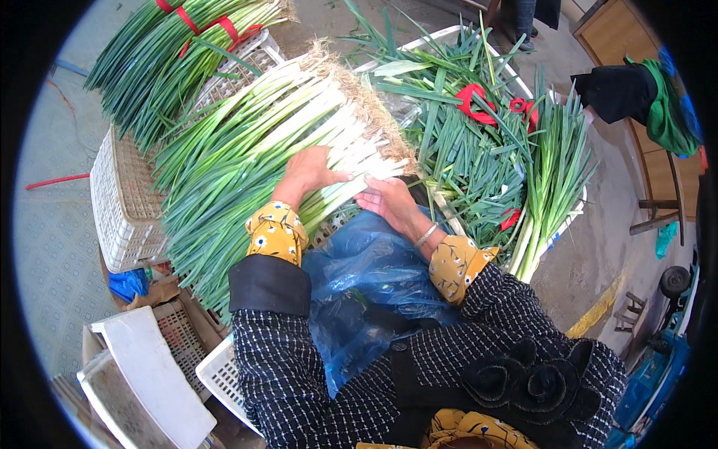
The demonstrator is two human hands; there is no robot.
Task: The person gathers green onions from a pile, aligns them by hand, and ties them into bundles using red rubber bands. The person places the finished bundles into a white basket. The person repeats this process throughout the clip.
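A wide layer of green onions, white stems and fibrous roots at the upper right, leaves at the lower left, lies before me on white plastic crates. My left hand rests on the stems, thumb pointing right. Close beside it, my right hand has its thumb and fingers on the stem ends at the near edge, and whether it pinches one is unclear. A blue plastic sheet covers my lap. Bundles of green onions tied with red bands lie at the upper left.
At right, a white crate holds cut green leaves, red strips and loose green onions. A white basket stands left, with a foam box at lower left. A person's legs show at the top.
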